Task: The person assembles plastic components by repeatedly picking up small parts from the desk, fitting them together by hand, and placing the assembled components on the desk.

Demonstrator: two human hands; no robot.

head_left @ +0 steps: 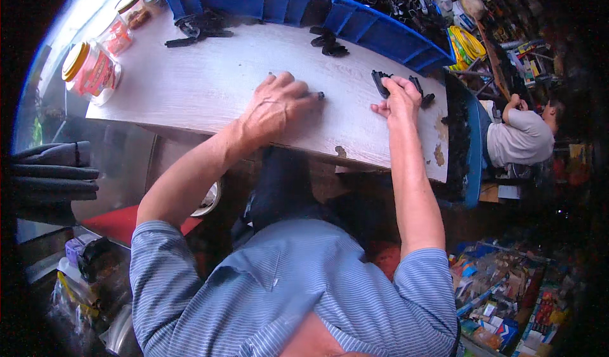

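My left hand (pixel 276 106) is over the middle of the white tabletop (pixel 235 65), its fingers curled. A small black piece (pixel 321 95) pokes out by its fingertips; the rest is hidden. Farther right, my right hand (pixel 402 102) has thumb and fingers closed around a black plastic part (pixel 380 83) with a ridged edge. More black bits (pixel 427 100) lie just right of that hand. Along the back of the table sit a small cluster of black parts (pixel 328 42) and a larger pile of black strips (pixel 198 28).
Two blue crates, one at back left (pixel 238 3) and one at back right (pixel 387 37), hold many black parts. Lidded jars (pixel 91 71) stand at the table's left end. Another person (pixel 520 132) sits at the right, beyond a blue edge (pixel 472 148).
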